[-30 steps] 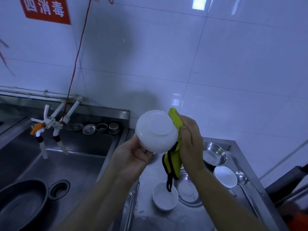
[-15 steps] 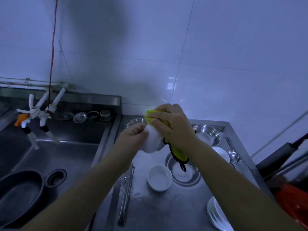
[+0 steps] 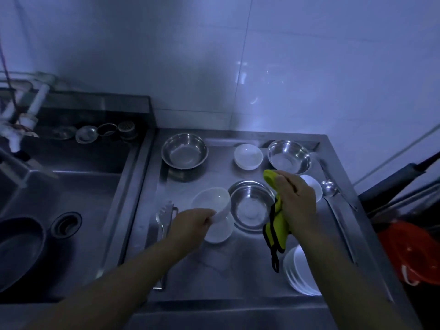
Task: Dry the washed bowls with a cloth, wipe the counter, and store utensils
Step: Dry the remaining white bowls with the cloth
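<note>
My left hand point(image 3: 190, 222) grips a white bowl point(image 3: 213, 201) by its near rim, tilted, just above a second white bowl point(image 3: 220, 231) that sits on the steel counter point(image 3: 214, 270). My right hand point(image 3: 295, 201) holds a yellow-green cloth point(image 3: 277, 225) with black trim above the counter, apart from the bowl. The cloth's lower end hangs down. Metal tongs point(image 3: 165, 215) lie left of the bowls. A ladle point(image 3: 329, 186) lies at the right edge.
Steel bowls stand at the back left point(image 3: 184, 151), back right point(image 3: 289, 157) and centre point(image 3: 251, 207). More white bowls point(image 3: 248, 156) and stacked white plates point(image 3: 297, 275) sit on the counter. A sink point(image 3: 71, 198) with a dark pan point(image 3: 16, 248) lies left. A red object point(image 3: 414, 251) is at the right.
Both hands have come down from chest height toward the counter. The cloth has left the bowl and moved right. The left hand has lowered the bowl over the other white bowl.
</note>
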`<action>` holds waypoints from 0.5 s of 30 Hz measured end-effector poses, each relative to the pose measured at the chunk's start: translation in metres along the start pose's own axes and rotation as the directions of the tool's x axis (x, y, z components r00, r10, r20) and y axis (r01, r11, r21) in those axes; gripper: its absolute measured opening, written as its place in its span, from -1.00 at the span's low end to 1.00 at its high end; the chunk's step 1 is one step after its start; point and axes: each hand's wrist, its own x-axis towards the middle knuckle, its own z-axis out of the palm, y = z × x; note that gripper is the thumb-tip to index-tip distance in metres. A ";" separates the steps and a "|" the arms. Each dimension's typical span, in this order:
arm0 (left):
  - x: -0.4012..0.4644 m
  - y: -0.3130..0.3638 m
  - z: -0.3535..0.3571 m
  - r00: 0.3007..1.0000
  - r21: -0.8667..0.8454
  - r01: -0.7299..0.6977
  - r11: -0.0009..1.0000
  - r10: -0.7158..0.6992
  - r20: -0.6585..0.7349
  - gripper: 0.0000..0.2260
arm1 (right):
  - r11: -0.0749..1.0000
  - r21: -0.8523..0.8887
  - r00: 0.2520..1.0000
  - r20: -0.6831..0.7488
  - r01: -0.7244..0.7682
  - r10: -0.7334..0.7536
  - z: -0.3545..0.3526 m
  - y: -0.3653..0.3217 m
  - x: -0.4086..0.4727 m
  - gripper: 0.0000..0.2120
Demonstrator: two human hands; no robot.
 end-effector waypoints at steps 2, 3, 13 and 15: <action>0.002 -0.008 0.020 0.995 0.137 -0.046 0.990 0.033 0.095 -0.71 | 1.000 -0.001 1.000 0.001 -0.031 0.031 -0.005 0.012 0.000 -0.85; 0.004 -0.013 0.027 0.988 0.226 -0.076 0.971 0.042 0.150 -0.72 | 0.999 -0.001 0.999 -0.003 -0.039 0.039 -0.007 0.018 0.000 -0.84; -0.002 -0.022 0.055 0.931 0.453 -0.340 0.824 0.228 0.285 -0.66 | 0.995 0.036 0.995 0.003 -0.097 0.097 -0.014 0.056 0.010 -0.79; -0.003 -0.020 0.056 0.929 0.454 -0.357 0.816 0.261 0.261 -0.66 | 0.993 0.040 0.994 0.017 -0.110 0.110 -0.013 0.059 0.014 -0.81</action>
